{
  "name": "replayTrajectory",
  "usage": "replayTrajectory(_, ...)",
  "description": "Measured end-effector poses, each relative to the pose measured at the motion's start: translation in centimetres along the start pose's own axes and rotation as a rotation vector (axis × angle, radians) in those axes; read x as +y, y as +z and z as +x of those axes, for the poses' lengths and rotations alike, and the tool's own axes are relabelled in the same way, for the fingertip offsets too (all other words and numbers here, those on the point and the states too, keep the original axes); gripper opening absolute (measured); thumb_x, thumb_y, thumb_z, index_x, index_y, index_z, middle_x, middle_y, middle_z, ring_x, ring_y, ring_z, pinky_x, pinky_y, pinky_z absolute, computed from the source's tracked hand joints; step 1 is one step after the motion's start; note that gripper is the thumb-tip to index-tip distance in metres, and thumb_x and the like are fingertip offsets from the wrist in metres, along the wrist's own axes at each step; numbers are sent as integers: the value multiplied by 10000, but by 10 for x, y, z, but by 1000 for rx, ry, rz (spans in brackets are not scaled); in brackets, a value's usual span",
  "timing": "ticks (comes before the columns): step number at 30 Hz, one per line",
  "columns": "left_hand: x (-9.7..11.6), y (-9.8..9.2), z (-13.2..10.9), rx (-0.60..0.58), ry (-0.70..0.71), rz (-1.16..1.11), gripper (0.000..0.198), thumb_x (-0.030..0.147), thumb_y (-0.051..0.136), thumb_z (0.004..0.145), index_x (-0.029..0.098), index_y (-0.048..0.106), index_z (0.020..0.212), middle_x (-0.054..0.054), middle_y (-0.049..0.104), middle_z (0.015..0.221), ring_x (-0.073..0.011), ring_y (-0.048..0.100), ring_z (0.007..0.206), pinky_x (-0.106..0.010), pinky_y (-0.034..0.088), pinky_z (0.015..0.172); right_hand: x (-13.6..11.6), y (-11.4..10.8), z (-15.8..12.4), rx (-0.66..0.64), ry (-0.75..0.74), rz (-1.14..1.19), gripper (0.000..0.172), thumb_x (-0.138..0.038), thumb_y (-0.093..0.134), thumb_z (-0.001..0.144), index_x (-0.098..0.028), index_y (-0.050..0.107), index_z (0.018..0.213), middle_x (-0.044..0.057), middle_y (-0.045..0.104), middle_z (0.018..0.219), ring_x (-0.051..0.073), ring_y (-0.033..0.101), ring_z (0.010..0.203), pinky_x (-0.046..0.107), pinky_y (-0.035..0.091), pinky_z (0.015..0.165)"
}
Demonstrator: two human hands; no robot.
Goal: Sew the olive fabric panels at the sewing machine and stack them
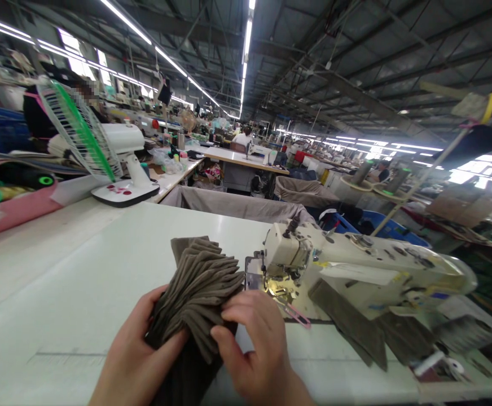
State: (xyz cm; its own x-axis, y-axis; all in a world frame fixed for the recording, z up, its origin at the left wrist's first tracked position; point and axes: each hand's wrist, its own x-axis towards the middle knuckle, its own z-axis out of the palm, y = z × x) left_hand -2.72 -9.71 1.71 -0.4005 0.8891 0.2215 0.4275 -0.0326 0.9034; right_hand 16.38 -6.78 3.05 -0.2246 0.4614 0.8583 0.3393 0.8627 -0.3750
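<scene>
Table (pixel 80 270): pale top
Cloth stack (pixel 203 282): held above it; looks soft, light, apt to fan; grip low across all layers
Left hand (pixel 138 344): clamped round the stack
Right hand (pixel 257 338): touching its right edge, pinch unclear

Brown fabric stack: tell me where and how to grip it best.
I'd take the stack by its left side, below the fanned-out top, coming from the left with the thumb across the near face, as the left hand does. The upper edges splay into separate layers, so a pinch there would likely catch only a few.
</scene>
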Motion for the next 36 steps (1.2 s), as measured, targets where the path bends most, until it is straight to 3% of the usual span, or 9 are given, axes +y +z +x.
replayTrajectory(4,5,2,-3,3,-2,13,500,452,691,697,237,616,1143,-45,755,1066,-306,709,956,-411,584,906,3,2,-3,84,69,-47,202,-172,564,1005,-201,588,1203,39,725,912,193,693,862,347,548,828)
replayTrajectory(8,9,8,-9,79,-18,-21,475,445,673,692,258,640,1127,-17,750,1046,-303,699,975,-419,551,958,6,4,-1,56,-21,-116,181,-158,602,991,-209,610,1165,33,732,884,189,695,799,340,540,766)
replayTrajectory(13,-2,7,-7,51,-4,22,506,465,694,685,261,629,1143,-33,762,1053,-322,711,973,-433,570,937,5,0,1,69,-74,-168,159,-131,614,962,-208,655,1095,49,667,865,200,647,803,359,535,742)
replayTrajectory(16,-9,5,-4,44,20,25,514,482,693,687,264,626,1147,-26,762,1026,-313,719,933,-413,594,890,2,-3,2,54,-35,-76,121,-154,603,955,-207,652,1052,53,652,879,204,646,823,363,542,755)
replayTrajectory(19,-12,4,-4,80,32,38,522,501,669,703,259,626,1163,-34,761,1062,-314,718,944,-421,589,914,1,-4,1,55,54,8,181,-165,532,992,-211,608,1150,39,695,895,197,678,850,357,554,814)
replayTrajectory(23,-14,2,-4,-8,44,94,552,501,684,701,244,614,1185,-71,755,1117,-320,717,978,-437,594,917,4,-2,3,108,197,-65,195,-164,570,974,-228,608,1154,6,689,865,166,673,784,300,544,766)
replayTrajectory(28,-13,2,-5,-2,71,92,517,486,653,739,243,608,1193,-71,750,1114,-306,720,991,-431,583,934,8,-7,14,-8,205,-45,64,-155,590,920,-215,612,930,1,608,807,170,601,760,303,486,699)
replayTrajectory(33,-4,1,4,-78,9,-25,474,434,680,704,237,623,1132,-65,763,1107,-290,729,963,-392,591,888,16,-18,22,-212,176,105,35,-217,627,918,-215,598,937,37,664,985,201,631,942,363,494,854)
replayTrajectory(36,-5,-1,20,-145,-81,-80,506,481,733,622,217,648,1046,-81,786,1031,-334,730,980,-425,591,879,22,-18,22,-363,319,201,536,-427,864,753,-233,590,1170,49,686,1151,235,651,1055,379,507,931)
